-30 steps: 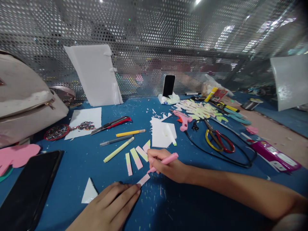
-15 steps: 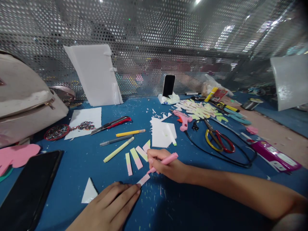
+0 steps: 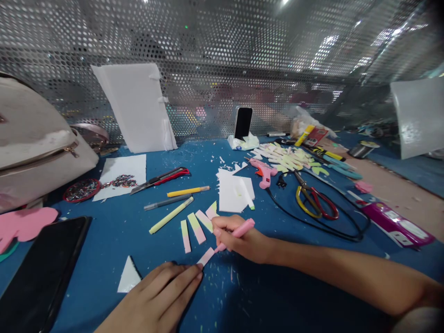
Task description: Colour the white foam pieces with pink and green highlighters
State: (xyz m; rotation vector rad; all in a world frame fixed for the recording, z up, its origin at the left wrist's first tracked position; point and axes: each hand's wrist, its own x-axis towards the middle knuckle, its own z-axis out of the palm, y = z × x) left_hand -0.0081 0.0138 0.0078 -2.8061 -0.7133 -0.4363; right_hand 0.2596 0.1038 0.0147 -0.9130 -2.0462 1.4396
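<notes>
Noted slight shift (half a second's worth) of pink marker (image 3: 244, 227) gripped in right hand (image 3: 245, 246), tip now at free end of pink-tinted strip (image 3: 206, 256), held to worktop (image 3: 104, 240) under left hand (image 3: 157, 292), fingers outstretched, suggesting colouring unfinished.

The light is cool and moderate, with small bright spots at the top edge and streaks of glare on the perforated metal wall (image 3: 208, 60), strongest toward the upper right. A soft, dark shadow spreads over the blue table (image 3: 277, 300) below the right hand (image 3: 252, 245). The wide lens stretches things near the edges, the far right corner darkens, and the small strips (image 3: 196, 229) look fairly crisp.
</notes>
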